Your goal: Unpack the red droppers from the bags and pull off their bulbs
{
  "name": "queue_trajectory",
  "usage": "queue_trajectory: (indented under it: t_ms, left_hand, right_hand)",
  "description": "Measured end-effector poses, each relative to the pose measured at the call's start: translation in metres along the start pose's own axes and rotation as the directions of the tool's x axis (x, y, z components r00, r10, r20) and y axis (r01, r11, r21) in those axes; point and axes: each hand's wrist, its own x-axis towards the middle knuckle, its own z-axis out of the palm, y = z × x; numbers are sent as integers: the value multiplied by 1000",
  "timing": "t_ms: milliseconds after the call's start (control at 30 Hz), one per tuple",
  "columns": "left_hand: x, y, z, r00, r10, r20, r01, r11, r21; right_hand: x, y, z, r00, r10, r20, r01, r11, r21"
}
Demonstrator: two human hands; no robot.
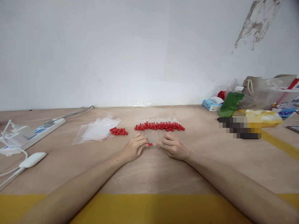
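Observation:
My left hand (135,147) is closed, its fingertips pinching a red rubber dropper bulb (150,144). From the other side my right hand (174,146) is closed on a thin clear dropper tube (155,144) that meets the bulb end to end; how far one sits in the other is too small to tell. Under and behind my fingers lies a row of bare clear tubes (153,136). Beyond them is a wide row of droppers (161,125) with red bulbs towards me and pale stems pointing away. To the left of my hands sits a small pile of loose red bulbs (119,131).
Clear plastic bags (95,130) lie left of the bulbs. A white power strip (50,132) with cables and a white device (33,160) occupy the far left. On the right stand a green bottle (230,102), a tissue pack (212,104) and a yellow pack (263,116).

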Motion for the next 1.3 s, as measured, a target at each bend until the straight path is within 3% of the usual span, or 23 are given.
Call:
queue_trajectory:
  t_ms: [233,367,433,567,700,800,933,1133,1300]
  left_hand:
    - [-1,4,-3,999,-39,-15,38,999,-35]
    - [-9,-3,-10,980,-167,-104,164,986,-37]
    - [-12,-7,-13,948,-274,-160,271,962,-44]
    - [-9,-9,-9,883,-440,-164,429,898,-99]
    - [-2,-3,-1,828,-559,-30,542,814,-210]
    - [3,2,3,802,-594,63,579,749,-320]
    - [6,5,5,806,-584,97,571,725,-385]
    - [3,7,9,830,-552,80,537,752,-383]
    - [2,-5,-5,824,-567,-14,537,788,-302]
  right_hand:
    - [-7,5,-3,1000,-25,8,24,999,28]
    - [-18,16,-11,986,164,-10,-164,986,25]
    - [-21,22,-14,937,349,-27,-350,936,-32]
    - [-17,25,-10,773,634,0,-633,772,-60]
    - [-5,19,4,658,746,103,-749,662,-17]
    - [1,15,12,613,776,148,-784,620,-6]
    - [3,11,18,611,771,182,-785,619,14]
    - [2,7,19,651,733,197,-754,654,59]
    - [-1,9,19,640,739,211,-766,636,96]
